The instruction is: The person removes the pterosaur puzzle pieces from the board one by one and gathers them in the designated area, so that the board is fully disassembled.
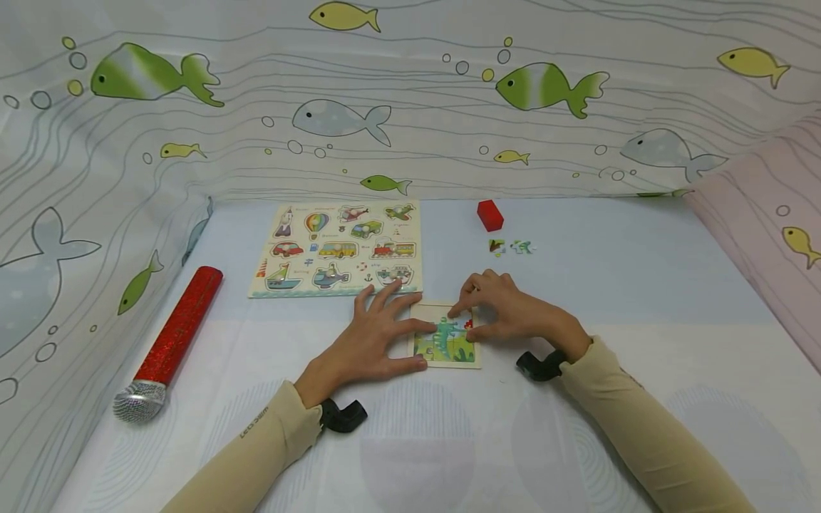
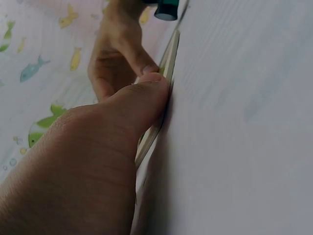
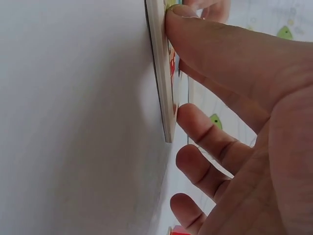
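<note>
A small square puzzle with a wooden frame [image 1: 446, 366] lies on the table in front of me, showing a green dinosaur. Fingers spread, my left hand [image 1: 378, 338] steadies it: the thumb rests at the frame's lower left edge, and the index fingertip touches the picture. From the right, my right hand [image 1: 509, 310] pinches a puzzle piece [image 1: 462, 323] with a red detail at the picture's upper right, between thumb and index finger. In the right wrist view the thumb [image 3: 215, 46] presses on the picture's surface, while the other fingers hang loosely curled past the frame.
Two loose puzzle pieces [image 1: 522, 246] lie beyond my right hand, near a red block [image 1: 490, 215]. A larger vehicle puzzle board [image 1: 336, 239] sits behind my left hand. On the left lies a red glittery microphone [image 1: 176, 331]. A fish-patterned cloth [image 1: 423, 85] hangs behind the table.
</note>
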A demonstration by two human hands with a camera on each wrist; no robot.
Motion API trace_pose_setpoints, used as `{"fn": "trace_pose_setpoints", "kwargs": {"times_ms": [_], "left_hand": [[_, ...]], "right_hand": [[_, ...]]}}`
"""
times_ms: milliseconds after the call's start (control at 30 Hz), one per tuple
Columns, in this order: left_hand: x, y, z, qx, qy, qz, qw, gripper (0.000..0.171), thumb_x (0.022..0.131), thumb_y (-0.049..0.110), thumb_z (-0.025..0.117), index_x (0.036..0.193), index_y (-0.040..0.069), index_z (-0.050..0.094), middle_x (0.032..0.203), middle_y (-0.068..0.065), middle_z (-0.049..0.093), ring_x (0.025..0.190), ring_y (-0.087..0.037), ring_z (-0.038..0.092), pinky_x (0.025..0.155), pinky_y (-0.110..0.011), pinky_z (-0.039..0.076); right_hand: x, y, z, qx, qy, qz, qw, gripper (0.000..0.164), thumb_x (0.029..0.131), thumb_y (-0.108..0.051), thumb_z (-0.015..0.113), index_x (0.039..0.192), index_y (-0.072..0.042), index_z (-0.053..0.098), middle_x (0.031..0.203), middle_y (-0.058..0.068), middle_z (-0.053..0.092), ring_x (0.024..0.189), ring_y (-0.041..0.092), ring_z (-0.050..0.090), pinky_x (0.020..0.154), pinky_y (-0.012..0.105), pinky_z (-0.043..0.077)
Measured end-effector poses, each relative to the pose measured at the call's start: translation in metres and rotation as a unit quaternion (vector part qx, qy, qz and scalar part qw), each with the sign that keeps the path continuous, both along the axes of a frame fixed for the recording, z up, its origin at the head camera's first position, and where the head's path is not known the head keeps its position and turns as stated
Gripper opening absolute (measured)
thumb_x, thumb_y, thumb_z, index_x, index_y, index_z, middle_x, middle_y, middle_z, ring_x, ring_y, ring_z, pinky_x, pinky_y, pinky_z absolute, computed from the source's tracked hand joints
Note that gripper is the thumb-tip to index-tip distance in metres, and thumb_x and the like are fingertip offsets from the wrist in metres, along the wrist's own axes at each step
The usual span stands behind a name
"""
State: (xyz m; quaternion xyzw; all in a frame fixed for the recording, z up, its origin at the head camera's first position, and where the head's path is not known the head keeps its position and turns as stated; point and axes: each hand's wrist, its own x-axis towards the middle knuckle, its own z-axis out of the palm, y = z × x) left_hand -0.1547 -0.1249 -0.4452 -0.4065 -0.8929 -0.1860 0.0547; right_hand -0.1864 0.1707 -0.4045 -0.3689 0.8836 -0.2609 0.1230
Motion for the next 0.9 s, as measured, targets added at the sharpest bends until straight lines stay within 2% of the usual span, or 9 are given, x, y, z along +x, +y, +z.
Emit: {"fn": "trace_pose_setpoints", "kwargs": {"times_ms": [633, 900], "left_hand": [[0.0015, 0.0009, 0.0027, -0.002, -0.013, 0.005, 0.9999, 0.051, 0.086, 0.065, 0.066, 0.132, 0.042, 0.065, 0.159, -0.005, 0.045, 0.154, -0.04, 0.024, 0.114, -0.073, 0.013], [0.0015, 0.001, 0.0032, -0.001, -0.005, 0.002, 1.0, 0.051, 0.086, 0.063, 0.067, 0.132, 0.041, 0.065, 0.158, -0.006, 0.046, 0.154, -0.041, 0.025, 0.113, -0.073, 0.013]], "right_hand": [[0.0025, -0.003, 0.0028, -0.004, 0.009, 0.01, 1.0, 0.031, 0.083, -0.022, 0.084, 0.113, -0.027, 0.076, 0.114, -0.002, 0.063, 0.107, 0.017, 0.049, 0.087, 0.039, 0.033], [0.002, -0.0012, 0.0009, -0.034, -0.034, -0.006, 0.999, 0.05, 0.085, -0.018, 0.082, 0.132, -0.016, 0.065, 0.109, -0.003, 0.064, 0.101, 0.017, 0.051, 0.089, 0.039, 0.034]]}}
